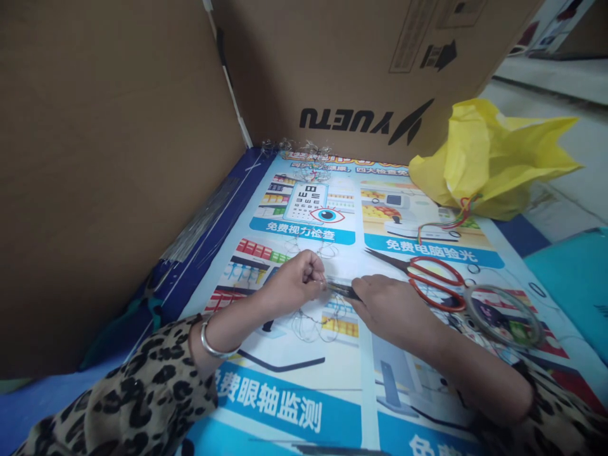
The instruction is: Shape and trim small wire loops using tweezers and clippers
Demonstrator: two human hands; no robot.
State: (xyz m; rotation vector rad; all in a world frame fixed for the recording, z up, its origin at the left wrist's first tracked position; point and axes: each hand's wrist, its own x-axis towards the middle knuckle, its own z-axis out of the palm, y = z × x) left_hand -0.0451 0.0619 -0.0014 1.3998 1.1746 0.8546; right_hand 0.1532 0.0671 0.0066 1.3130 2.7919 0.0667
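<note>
My left hand [299, 277] is pinched shut on thin silvery wire just above a printed poster [304, 392] that covers the surface. My right hand [389, 304] is closed round a dark slim tool, probably small pliers [342, 290], whose tip meets the wire at the left fingertips. Bent wire loops [311, 323] lie on the poster under and between both hands. A silver bangle sits on my left wrist, and both sleeves are leopard print.
Red-handled scissors [430, 275] lie just right of my right hand. A coil of wire [506, 313] lies further right. A yellow plastic bag [484, 158] sits at the back right. Cardboard walls [104, 158] stand at the left and back, and straight wires [209, 218] rest along the left wall.
</note>
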